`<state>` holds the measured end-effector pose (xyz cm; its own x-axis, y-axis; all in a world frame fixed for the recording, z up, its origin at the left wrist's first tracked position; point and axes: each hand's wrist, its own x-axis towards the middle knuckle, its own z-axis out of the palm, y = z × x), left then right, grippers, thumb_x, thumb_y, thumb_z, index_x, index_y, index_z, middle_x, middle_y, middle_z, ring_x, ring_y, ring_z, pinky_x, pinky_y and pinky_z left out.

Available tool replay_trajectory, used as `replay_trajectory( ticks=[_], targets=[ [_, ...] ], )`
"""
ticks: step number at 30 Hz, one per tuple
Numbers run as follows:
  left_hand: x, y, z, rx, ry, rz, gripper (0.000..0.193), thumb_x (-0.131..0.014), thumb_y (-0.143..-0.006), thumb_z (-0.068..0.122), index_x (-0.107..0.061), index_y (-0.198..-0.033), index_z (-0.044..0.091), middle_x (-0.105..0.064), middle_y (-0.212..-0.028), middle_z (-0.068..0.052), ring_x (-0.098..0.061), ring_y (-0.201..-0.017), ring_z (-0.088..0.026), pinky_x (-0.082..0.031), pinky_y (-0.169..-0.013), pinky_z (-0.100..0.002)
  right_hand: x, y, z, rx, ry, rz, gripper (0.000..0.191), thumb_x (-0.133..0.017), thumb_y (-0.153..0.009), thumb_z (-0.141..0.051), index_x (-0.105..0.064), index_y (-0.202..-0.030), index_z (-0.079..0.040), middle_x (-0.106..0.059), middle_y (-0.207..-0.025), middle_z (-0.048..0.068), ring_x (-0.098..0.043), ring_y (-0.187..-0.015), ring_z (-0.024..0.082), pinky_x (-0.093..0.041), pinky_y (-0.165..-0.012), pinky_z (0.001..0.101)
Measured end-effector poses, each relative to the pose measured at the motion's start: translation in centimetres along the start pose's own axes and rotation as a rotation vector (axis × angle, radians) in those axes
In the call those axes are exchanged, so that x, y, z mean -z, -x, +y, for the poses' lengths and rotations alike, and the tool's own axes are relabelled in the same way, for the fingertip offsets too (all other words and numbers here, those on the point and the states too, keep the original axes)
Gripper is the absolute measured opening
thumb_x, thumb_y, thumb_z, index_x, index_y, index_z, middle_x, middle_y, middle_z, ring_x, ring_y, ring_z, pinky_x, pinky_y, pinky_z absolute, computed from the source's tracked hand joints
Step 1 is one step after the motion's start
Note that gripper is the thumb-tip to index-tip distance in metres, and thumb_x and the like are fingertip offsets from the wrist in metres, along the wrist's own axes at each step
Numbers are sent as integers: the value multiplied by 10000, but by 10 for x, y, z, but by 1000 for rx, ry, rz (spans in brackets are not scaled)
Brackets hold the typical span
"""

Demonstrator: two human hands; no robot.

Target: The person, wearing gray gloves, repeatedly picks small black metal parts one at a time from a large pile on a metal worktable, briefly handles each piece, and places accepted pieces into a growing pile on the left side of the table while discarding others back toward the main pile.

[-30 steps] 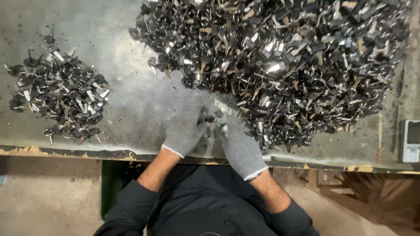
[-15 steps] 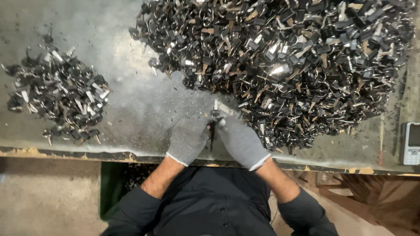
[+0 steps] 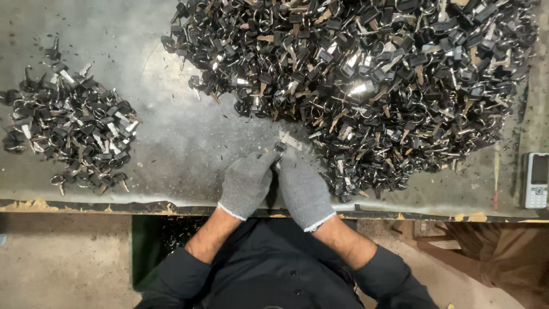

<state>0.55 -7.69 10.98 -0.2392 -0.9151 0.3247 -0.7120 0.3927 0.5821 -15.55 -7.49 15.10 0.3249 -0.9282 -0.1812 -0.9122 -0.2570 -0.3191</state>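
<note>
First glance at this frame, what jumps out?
A huge pile of black-headed keys covers the upper right of the grey worktable, with a smaller pile at the far left. At the near edge, the gloved left hand and right hand meet over a single key. A small phone lies at the table's right edge.

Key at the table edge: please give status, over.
Left hand and right hand, gloved, together pinch one key. Big pile right beside. Nothing in the way.
</note>
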Motion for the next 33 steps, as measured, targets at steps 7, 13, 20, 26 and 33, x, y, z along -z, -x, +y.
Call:
replay_trajectory(
  ticks=[7, 13, 20, 26, 33],
  targets=[
    [0, 8, 5, -8, -217, 65, 213, -703, -846, 77, -714, -1050, 138, -643, -787, -91, -636, -624, -304, -508, -566, -456, 0, -4, 21, -34, -184, -83, 256, -597, -984, -252, -592, -1081, -15, -713, -902, 209, -728, -818, 366, -590, -683, 457],
    [-6, 13, 0, 25, -133, 25, 141, -758, -814, 180, -662, -877, 97, -635, -789, -115, -625, -624, -328, -492, -553, -466, -1, 18, 9, -70, -8, -110, 440, -582, -968, -200, -520, -1326, 48, -698, -968, 206, -721, -881, 350, -605, -671, 432],
    [-8, 15, -2, 53, -94, -21, 128, -764, -765, 108, -661, -836, 134, -630, -751, -93, -638, -645, -321, -493, -574, -466, 6, 2, 7, 213, 20, 52, 258, -636, -858, -126, -606, -1073, 13, -675, -1013, 233, -708, -871, 345, -599, -687, 423],
    [-1, 12, 2, -32, -49, 65, 229, -755, -753, 108, -696, -974, 92, -689, -868, -126, -646, -668, -331, -498, -580, -462, -4, 5, 12, 27, 19, 29, 152, -618, -935, -122, -627, -1019, 4, -696, -879, 198, -735, -817, 365, -607, -664, 434],
    [20, 8, -21, 125, -105, 204, 123, -799, -886, 160, -683, -848, 147, -699, -734, -58, -675, -639, -235, -542, -617, -390, -9, 5, 21, -45, -6, -206, 229, -552, -1013, -214, -605, -1078, -1, -705, -865, 192, -752, -758, 331, -615, -622, 429]
  ],
)
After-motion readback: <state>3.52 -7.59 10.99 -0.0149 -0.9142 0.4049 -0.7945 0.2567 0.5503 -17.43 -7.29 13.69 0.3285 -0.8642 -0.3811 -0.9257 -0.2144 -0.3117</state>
